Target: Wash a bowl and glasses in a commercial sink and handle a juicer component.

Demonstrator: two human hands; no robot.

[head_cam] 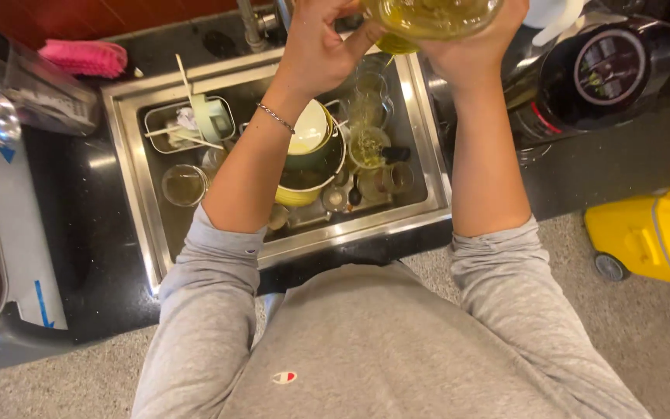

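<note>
Both my hands hold a clear glass vessel [432, 15] with yellowish liquid, raised over the steel sink [129, 147] at the top of the view. My left hand [316, 46] grips its left side and wears a thin bracelet at the wrist. My right hand [478, 50] cups it from the right and below. A thin yellow stream runs from the vessel down toward the glasses [370, 143] in the sink. Beneath my left forearm lies a stack of bowls [308, 155], white, green and yellow.
The sink also holds a round glass [184, 185], a metal basket with a pale green utensil [211, 116] and small jars. A pink cloth [83, 56] lies on the black counter. A black appliance [599, 74] stands at right. A yellow wheeled machine [653, 233] sits on the floor.
</note>
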